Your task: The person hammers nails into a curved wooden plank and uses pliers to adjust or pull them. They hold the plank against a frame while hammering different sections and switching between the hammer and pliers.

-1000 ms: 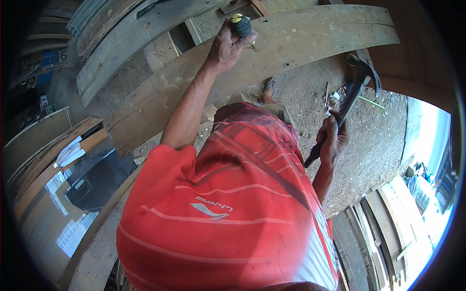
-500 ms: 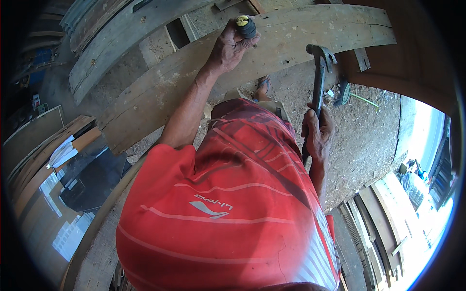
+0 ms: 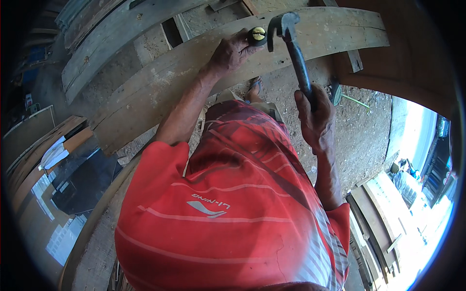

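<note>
My left hand (image 3: 234,51) is closed around an upright, thick black handle (image 3: 257,37) with a yellow, dark-creased end facing up. Whatever lies below that handle is hidden, so its kind stays unclear. Under this hand stretches a long, weathered wooden plank (image 3: 160,80). A claw hammer (image 3: 299,63) is raised in my right hand (image 3: 318,119), whose fingers wrap round the lower part of its shaft. The hammer's metal head is just right of the yellow end, apart from it in the picture.
Another long board (image 3: 116,36) lies beyond the plank at the far left. A brown wooden panel (image 3: 407,63) stands at the right. A green-handled thing (image 3: 337,94) rests on the chip-strewn ground. Stacked boards (image 3: 376,213) lie lower right; a dark flat panel (image 3: 87,182) lies left.
My right hand has lifted the hammer, and its head has swung up and left toward the black handle. That handle has tipped so its yellow end shows more fully; my left hand shifted slightly.
</note>
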{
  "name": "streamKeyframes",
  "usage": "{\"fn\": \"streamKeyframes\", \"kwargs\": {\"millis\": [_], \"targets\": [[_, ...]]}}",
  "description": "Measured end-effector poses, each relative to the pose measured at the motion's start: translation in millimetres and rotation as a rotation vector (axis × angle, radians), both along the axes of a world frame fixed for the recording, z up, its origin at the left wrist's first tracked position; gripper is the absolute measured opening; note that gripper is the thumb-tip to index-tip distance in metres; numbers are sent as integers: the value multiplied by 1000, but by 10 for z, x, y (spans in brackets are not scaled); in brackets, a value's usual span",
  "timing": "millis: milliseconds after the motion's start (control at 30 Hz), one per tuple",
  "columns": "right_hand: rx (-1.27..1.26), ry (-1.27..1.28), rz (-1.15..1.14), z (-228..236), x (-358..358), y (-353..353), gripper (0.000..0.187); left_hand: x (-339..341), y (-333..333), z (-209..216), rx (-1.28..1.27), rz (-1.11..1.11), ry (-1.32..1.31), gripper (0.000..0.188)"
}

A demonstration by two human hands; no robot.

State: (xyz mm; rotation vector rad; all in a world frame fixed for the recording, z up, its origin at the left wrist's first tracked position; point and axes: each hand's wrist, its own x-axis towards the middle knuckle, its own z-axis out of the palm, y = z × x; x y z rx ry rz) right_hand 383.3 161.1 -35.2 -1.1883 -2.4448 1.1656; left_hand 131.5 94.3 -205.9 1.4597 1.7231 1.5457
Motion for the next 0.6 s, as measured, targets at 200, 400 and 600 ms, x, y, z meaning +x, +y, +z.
{"fn": "streamKeyframes", "kwargs": {"millis": [200,400,600], "targets": [[109,758,28,352,-186,-45,22,62,13,50,40,51,-4,24],[365,-196,268,-183,-60,126,21,70,-20,41,-68,53,75,29],[261,126,-25,58,26,28,18,51,11,13,55,97,-310,23]]}}
